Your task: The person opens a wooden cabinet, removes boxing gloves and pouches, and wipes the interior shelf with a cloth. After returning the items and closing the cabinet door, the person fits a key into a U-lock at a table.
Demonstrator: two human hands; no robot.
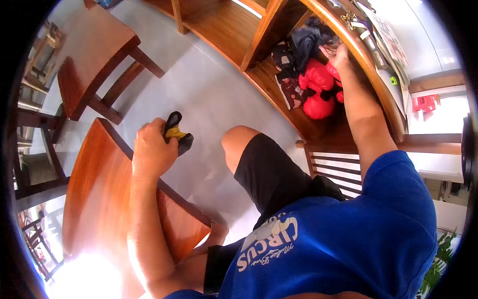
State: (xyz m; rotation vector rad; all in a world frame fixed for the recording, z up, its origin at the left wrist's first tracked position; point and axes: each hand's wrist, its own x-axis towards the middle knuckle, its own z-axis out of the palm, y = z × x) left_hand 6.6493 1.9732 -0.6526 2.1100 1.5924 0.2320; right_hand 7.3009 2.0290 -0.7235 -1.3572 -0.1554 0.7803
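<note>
Partly inside left hand (155, 148) sits black-yellow item (176, 132).

Left hand (155, 143) raised ahead of body, fingers curled inward in closed grip, knuckles toward top of view. Left wrist (145, 173) near straight, in line with left forearm (143, 207), which rises from bent left elbow (167, 276) at bottom of view. Right arm (362, 102) reaches farther forward and out to right, nearly extended, slight bend at elbow. Right hand (337, 55) at far end, fingers angled leftward in view, grip hard to judge. Both forearms bare; hands well apart. Right knee (238, 142) bent, between arms.
</note>
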